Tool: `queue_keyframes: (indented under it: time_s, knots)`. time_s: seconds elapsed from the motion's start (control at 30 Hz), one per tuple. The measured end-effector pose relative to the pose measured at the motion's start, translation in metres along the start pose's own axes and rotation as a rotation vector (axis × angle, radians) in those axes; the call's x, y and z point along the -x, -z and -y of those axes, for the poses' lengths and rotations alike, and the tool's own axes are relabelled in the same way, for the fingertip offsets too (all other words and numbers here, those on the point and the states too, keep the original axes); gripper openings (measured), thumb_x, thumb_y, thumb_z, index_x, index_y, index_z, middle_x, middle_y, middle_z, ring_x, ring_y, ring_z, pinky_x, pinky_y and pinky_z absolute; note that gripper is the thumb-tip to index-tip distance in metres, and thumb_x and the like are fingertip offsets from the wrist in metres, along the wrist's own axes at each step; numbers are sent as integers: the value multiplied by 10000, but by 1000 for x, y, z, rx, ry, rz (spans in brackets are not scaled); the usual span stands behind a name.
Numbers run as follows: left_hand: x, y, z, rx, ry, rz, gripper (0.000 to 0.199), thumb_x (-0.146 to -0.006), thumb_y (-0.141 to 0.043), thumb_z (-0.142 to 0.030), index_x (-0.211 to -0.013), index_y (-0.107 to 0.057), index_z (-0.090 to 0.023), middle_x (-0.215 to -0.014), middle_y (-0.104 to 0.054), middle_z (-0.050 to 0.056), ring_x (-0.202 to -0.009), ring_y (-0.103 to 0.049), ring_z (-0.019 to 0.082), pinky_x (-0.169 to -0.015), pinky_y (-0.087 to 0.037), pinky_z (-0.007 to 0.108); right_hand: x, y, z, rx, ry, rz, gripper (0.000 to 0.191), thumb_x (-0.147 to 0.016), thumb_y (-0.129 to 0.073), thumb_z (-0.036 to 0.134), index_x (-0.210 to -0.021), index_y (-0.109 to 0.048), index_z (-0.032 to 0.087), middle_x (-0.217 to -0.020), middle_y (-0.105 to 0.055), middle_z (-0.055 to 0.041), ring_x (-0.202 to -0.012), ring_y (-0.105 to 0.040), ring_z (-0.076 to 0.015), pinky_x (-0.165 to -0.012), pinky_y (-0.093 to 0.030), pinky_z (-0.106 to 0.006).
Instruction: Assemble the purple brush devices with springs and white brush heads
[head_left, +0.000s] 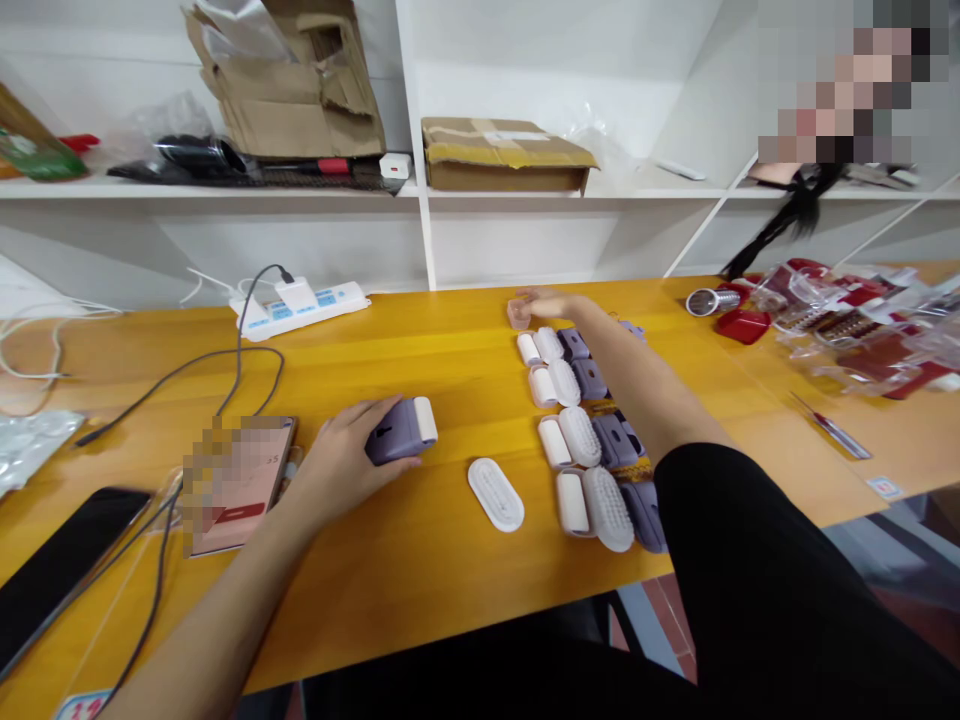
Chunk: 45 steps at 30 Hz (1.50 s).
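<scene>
My left hand (358,450) is closed round a purple device (397,432) with a white end, low over the table's middle. My right hand (546,303) reaches to the back, its fingers on a small clear pinkish cup (518,314). Nearer me, rows of parts lie side by side: white rollers (554,441), white bristled ovals (580,436) and purple housings (616,440), some partly hidden by my right arm. A separate white oval piece (496,494) lies flat between my left hand and the rows.
At left are a phone (67,550), a pink box (244,490), cables and a power strip (307,310). Red and clear parts (847,325) and a screwdriver (836,430) lie at right. Shelves behind hold cardboard boxes (502,155).
</scene>
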<state>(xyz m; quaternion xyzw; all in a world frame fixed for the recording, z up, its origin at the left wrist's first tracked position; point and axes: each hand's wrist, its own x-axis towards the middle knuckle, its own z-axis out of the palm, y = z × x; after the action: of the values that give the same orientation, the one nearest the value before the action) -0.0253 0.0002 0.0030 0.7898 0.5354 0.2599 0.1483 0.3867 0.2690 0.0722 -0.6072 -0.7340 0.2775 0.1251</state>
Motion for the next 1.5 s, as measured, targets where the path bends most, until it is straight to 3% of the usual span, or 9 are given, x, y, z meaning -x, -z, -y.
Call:
queue_keyframes:
  time_s: [0.23,0.37,0.5,0.6,0.73,0.87,1.1,1.23,1.5]
  knots:
    - [1,1,-4,-14,0,13,836,-887,-917,-543,-1617,-642,-240,-1512,-764,177,-1373,-739,444,-1222,-561,645,3,-3,20,8,-64,-95,700,-932,-760,140,-1616,-623,88,-1707,-619,-286,-1533,-658,-380,-1304,-519,-489]
    - [2,3,-7,-35,7,2,829,-886,-927,-511,-1619,-631,-260,-1511,-756,167,-1398,-719,439,-1228,-547,628,35,-27,63,-91,138,-262,327,-1061,-695,240,-1350,-782,112,-1401,-822,-204,-1300,-784,-327,-1160,-624,-457]
    - [4,2,-13,-88,22,-51,796,-877,-929,-466,-1584,-634,-252,-1487,-749,170,-1368,-716,439,-1206,-542,625,107,-79,116,-263,292,229,292,-1063,-811,477,-1145,-791,197,-1022,-865,-85,-794,-803,-198,-679,-629,-281]
    - [6,2,-22,-141,22,-76,756,-881,-914,-435,-1561,-637,-255,-1483,-734,176,-1376,-695,452,-1187,-532,631,150,-114,137,-282,289,339,367,-975,-923,498,-1129,-762,206,-930,-838,-26,-636,-720,-136,-610,-549,-256]
    - [10,5,-38,-231,17,-85,777,-899,-907,-411,-1605,-611,-281,-1484,-704,182,-1368,-664,463,-1148,-535,632,168,-138,144,-426,266,360,445,-903,-964,561,-915,-702,202,-809,-770,12,-686,-706,-151,-649,-513,-272]
    - [13,9,-50,-360,-24,-9,859,-893,-950,-444,-1662,-586,-329,-1477,-667,191,-1325,-642,471,-1101,-553,638,173,-139,147,-328,319,239,429,-877,-979,516,-827,-700,195,-774,-728,26,-751,-649,-150,-685,-434,-281]
    - [0,43,-57,-306,-66,310,940,-888,-945,-480,-1699,-489,-347,-1586,-683,148,-1277,-744,434,-1071,-595,557,182,-128,152,-177,378,282,281,-946,-923,319,-869,-685,192,-803,-734,21,-743,-622,-144,-710,-414,-298]
    - [-16,62,-50,-217,-96,441,723,-982,-813,-530,-1640,-548,-389,-1545,-749,85,-1252,-779,397,-1034,-593,499,181,-125,151,-164,467,294,297,-927,-935,257,-880,-645,210,-861,-761,-4,-808,-673,-178,-745,-447,-310]
    - [-37,59,-46,-103,-142,484,489,-910,-785,-460,-1365,-679,-317,-1243,-813,56,-1070,-780,356,-872,-554,423,175,-129,144,-226,533,343,241,-948,-908,290,-1019,-687,228,-965,-791,-17,-890,-722,-214,-826,-534,-342]
